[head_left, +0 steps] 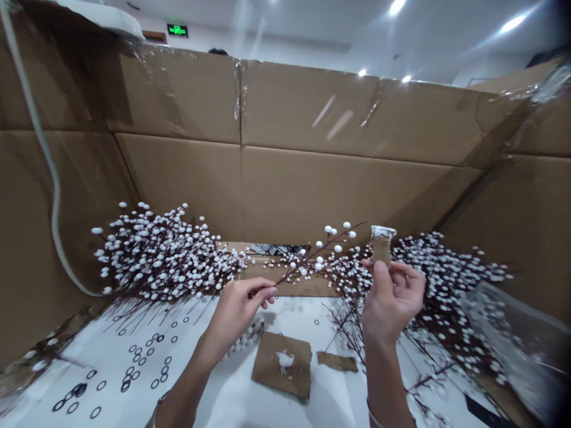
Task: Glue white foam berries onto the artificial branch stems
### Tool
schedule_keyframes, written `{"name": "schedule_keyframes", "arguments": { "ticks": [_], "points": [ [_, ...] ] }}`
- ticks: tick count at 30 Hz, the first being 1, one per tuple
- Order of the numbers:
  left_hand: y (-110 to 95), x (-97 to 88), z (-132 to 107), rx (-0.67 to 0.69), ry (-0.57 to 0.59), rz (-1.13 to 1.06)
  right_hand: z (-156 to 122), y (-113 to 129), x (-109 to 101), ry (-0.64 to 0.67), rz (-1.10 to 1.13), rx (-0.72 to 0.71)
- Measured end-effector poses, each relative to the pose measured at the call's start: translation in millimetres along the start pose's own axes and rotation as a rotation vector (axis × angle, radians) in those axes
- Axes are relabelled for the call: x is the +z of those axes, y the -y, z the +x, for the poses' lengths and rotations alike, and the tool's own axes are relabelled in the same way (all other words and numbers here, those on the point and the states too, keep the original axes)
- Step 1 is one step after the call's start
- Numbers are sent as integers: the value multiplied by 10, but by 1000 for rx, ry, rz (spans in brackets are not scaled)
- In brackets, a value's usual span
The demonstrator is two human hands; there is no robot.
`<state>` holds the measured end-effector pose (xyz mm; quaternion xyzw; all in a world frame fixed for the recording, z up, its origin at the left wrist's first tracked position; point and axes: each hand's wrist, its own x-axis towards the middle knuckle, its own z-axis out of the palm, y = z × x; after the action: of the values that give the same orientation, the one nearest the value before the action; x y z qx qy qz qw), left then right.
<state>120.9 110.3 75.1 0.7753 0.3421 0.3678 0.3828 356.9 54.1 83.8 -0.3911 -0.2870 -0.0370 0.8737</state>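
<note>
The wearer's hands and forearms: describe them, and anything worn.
The left hand and right hand are ungloved. Both forearms are bare down to a thin pale band near the picture's bottom edge; bracelet or cuff, I cannot tell.

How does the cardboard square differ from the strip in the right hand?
The square lies flat; the right hand holds the strip upright. The square is wider than the strip. The square has white stuff near its middle; the strip, along its top edge. Both are brown.

Streaky glare [339, 125] from ceiling lights [397, 7]
</note>
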Motion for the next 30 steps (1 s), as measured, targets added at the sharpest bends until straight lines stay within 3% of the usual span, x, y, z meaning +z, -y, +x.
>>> {"name": "schedule_keyframes", "arguments": {
  "ticks": [10,30],
  "points": [
    [18,11,0,-7,36,18,94,-30,-76,36,184,170],
    [-7,2,1,8,17,35,67,-17,-66,89,191,171]
  ]
}}
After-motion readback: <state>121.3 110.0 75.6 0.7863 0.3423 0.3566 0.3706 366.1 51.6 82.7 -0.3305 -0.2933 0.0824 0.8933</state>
